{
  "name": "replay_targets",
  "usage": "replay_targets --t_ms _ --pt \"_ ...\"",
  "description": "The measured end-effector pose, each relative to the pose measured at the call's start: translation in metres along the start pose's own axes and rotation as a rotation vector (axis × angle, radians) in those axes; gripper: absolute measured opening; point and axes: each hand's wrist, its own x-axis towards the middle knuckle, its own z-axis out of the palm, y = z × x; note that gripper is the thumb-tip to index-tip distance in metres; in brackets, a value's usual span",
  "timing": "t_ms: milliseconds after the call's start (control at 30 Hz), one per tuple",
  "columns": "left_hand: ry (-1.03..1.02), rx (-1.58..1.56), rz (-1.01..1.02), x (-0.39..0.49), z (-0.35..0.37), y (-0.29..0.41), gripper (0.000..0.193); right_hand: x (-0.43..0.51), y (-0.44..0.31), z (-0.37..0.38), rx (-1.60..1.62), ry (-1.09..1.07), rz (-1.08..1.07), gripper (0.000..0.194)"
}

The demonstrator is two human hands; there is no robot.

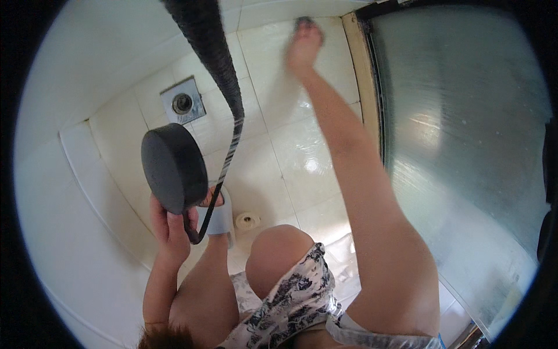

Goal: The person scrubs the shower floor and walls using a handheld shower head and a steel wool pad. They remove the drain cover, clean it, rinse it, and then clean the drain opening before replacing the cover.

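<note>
My left hand [174,224] grips a round black handheld shower head [174,168], whose broad face is turned to the left. A black hose [226,161] runs from its lower end up past the top of the view. Far forward, my right hand [305,46] is stretched to the tiled floor [261,109] near the wall's foot. It is blurred, and its fingers are on a small dark object [304,21], mostly hidden, whose kind I cannot tell. Light glints on the floor tiles.
A square metal floor drain [183,104] lies left of the hose. Below it are my foot in a pale slipper [218,220] and a round cream fitting [247,221] on the floor. A framed frosted glass panel [449,131] stands at right, and a pale wall [87,196] curves along the left.
</note>
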Motion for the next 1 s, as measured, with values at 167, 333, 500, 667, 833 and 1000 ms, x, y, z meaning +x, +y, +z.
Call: replay_targets --t_ms 167,333,500,667,833,1000 --pt "0.040 0.052 -0.021 0.012 -0.005 0.001 0.038 -0.115 -0.095 0.059 -0.130 -0.117 -0.445 0.044" --pt "0.085 0.052 0.040 0.027 -0.011 0.007 0.042 -0.104 0.006 -0.002 -0.100 -0.317 -0.156 0.039" --pt "0.105 0.004 0.082 0.022 -0.018 0.002 0.047 -0.077 0.132 -0.085 -0.463 0.113 -0.027 0.037" --pt "0.085 0.082 -0.030 0.028 -0.020 0.009 0.040 -0.078 0.050 0.009 -0.343 -0.301 -0.171 0.049" --pt "0.108 0.067 -0.014 0.036 -0.009 0.011 0.045 -0.199 -0.042 0.016 0.224 -0.247 -0.093 0.037" --pt "0.026 0.073 0.031 0.039 0.000 -0.013 0.043 -0.338 0.020 -0.148 -0.019 -0.518 -0.331 0.049"
